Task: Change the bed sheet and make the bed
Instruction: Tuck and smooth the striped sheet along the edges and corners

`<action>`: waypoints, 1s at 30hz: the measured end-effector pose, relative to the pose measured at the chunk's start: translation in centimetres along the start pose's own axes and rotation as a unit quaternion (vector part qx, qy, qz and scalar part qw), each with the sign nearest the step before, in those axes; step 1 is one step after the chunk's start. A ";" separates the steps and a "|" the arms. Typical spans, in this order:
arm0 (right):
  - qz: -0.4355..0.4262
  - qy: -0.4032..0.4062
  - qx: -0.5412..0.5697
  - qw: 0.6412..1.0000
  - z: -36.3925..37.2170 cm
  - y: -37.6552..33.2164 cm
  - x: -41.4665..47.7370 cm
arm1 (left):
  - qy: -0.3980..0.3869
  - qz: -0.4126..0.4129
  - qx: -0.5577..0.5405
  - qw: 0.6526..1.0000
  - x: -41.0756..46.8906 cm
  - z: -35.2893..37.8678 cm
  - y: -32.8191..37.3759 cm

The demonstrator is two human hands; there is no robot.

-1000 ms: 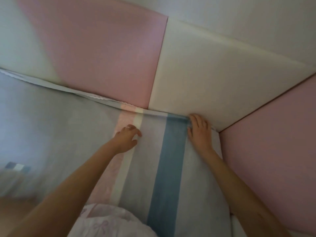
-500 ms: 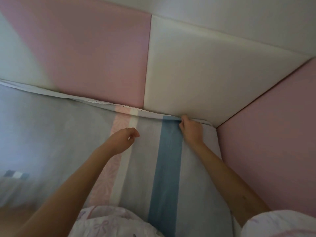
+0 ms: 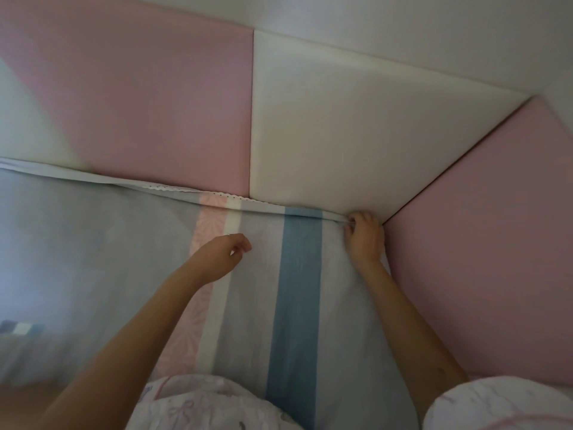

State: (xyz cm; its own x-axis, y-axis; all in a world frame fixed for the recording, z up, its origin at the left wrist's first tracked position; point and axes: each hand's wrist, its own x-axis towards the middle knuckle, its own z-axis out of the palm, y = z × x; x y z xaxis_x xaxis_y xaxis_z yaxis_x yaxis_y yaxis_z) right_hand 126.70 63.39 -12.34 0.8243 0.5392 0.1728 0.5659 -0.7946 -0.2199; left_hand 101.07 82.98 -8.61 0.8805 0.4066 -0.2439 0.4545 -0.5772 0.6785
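A pale grey bed sheet (image 3: pixel 257 305) with a blue stripe (image 3: pixel 299 274), a white stripe and a pink patterned stripe covers the mattress up to the padded wall. My right hand (image 3: pixel 362 237) is at the far right corner of the bed, its fingers curled round the sheet's top edge where it meets the wall panels. My left hand (image 3: pixel 223 256) rests on the sheet over the pink and white stripes, fingers loosely curled, and appears to pinch a little of the fabric. A lace-trimmed edge (image 3: pixel 173 188) of an under layer shows along the wall.
Padded pink (image 3: pixel 148 107) and white (image 3: pixel 341 131) panels line the wall behind the bed, and a pink panel (image 3: pixel 483 243) closes the right side. My patterned nightwear (image 3: pixel 198 405) fills the bottom of the view. Floor shows at the lower left.
My right hand has slid right along the sheet's top edge into the corner and curled onto it. My left hand has stayed on the pink and white stripes.
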 end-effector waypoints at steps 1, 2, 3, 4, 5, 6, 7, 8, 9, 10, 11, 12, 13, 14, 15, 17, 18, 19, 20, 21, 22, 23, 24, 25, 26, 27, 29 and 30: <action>0.001 -0.005 -0.004 1.000 -0.1 0.1 0.0 | 0.000 0.003 0.001 1.000 -0.1 -0.1 0.0; -0.011 -0.009 -0.007 1.000 -0.2 0.3 0.0 | -0.002 0.004 0.002 1.000 -0.3 -0.1 0.0; -0.035 -0.014 -0.005 0.999 -0.4 0.6 0.0 | -0.004 0.004 0.003 1.000 -0.4 -0.2 0.0; -0.059 -0.033 -0.006 0.998 -0.6 0.9 0.1 | -0.003 0.005 0.001 1.000 -0.4 -0.3 0.0; -0.071 -0.070 -0.012 0.995 -1.0 1.2 0.2 | -0.002 0.008 -0.001 1.000 -0.5 -0.4 0.1; -0.070 -0.113 -0.023 0.991 -1.3 1.3 0.4 | -0.002 0.012 -0.003 1.000 -0.6 -0.4 0.2; -0.053 -0.156 -0.032 0.986 -1.5 1.4 0.7 | -0.004 0.014 -0.004 1.000 -0.6 -0.5 0.3; -0.029 -0.196 -0.035 0.980 -1.7 1.3 1.1 | -0.006 0.014 -0.005 1.000 -0.7 -0.6 0.4; -0.002 -0.230 -0.034 0.973 -1.9 1.1 1.6 | -0.009 0.013 -0.004 1.000 -0.8 -0.7 0.5; 0.014 -0.256 -0.036 0.966 -2.0 0.9 2.1 | -0.010 0.013 -0.003 1.000 -0.9 -0.7 0.5; 0.018 -0.278 -0.046 0.959 -2.2 0.7 2.6 | -0.008 0.014 -0.004 1.000 -1.1 -0.8 0.6; 0.015 -0.296 -0.058 0.953 -2.5 0.6 2.9 | -0.007 0.014 -0.004 1.000 -1.3 -0.8 0.6; 0.010 -0.315 -0.063 0.947 -2.7 0.6 3.3 | -0.005 0.015 -0.004 1.000 -1.5 -0.9 0.6; 0.006 -0.333 -0.057 0.941 -2.9 0.5 3.7 | -0.004 0.014 -0.004 1.000 -1.7 -1.0 0.4; 0.000 -0.348 -0.047 0.936 -3.1 0.4 4.1 | -0.003 0.014 -0.004 1.000 -2.0 -1.1 0.3; -0.017 -0.371 -0.042 0.927 -3.4 0.2 4.4 | 0.000 0.013 -0.006 1.000 -2.2 -1.3 0.0; -0.026 -0.374 -0.045 0.926 -3.4 0.4 4.4 | 0.002 0.011 -0.006 1.000 -2.4 -1.4 -0.1; -0.035 -0.369 -0.048 0.928 -3.4 0.8 4.2 | 0.004 0.009 -0.006 1.000 -2.5 -1.4 -0.2; -0.038 -0.356 -0.046 0.932 -3.2 1.5 3.9 | 0.008 0.007 -0.009 1.000 -2.6 -1.2 -0.2; -0.040 -0.336 -0.036 0.940 -3.1 2.0 3.6 | 0.011 0.008 -0.009 1.000 -2.7 -1.3 -0.1; -0.036 -0.318 -0.017 0.947 -3.2 2.5 3.5 | 0.010 0.011 -0.008 1.000 -2.9 -1.2 0.0; -0.032 -0.297 -0.003 0.954 -3.3 2.8 3.4 | 0.007 0.014 -0.005 1.000 -3.1 -1.0 0.0; -0.033 -0.263 -0.003 0.964 -3.6 2.9 3.4 | 0.004 0.020 0.000 1.000 -3.2 -0.9 0.0; -0.037 -0.212 -0.016 0.977 -3.9 2.7 3.2 | -0.002 0.024 0.005 1.000 -3.3 -0.9 0.0; -0.042 -0.144 -0.034 0.988 -4.1 2.4 3.0 | -0.007 0.026 0.009 1.000 -3.5 -1.0 0.0; -0.047 -0.073 -0.046 0.995 -4.2 2.1 2.5 | -0.011 0.026 0.014 1.000 -3.7 -1.0 -0.1; -0.039 0.024 -0.037 0.998 -4.0 2.0 1.9 | -0.004 0.024 0.020 1.000 -3.8 -1.2 -0.3; -0.011 0.049 -0.016 0.999 -3.8 2.1 1.6 | -0.001 0.023 0.021 1.000 -3.8 -1.3 -0.4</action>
State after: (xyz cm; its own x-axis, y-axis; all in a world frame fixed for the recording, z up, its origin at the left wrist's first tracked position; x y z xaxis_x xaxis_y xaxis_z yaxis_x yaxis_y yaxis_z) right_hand 129.19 61.52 -8.84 0.8043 0.5284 0.2718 0.5824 -0.7917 -0.1843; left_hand 97.36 82.59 -7.05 0.9009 0.3773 -0.2144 0.4185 -0.6249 0.6590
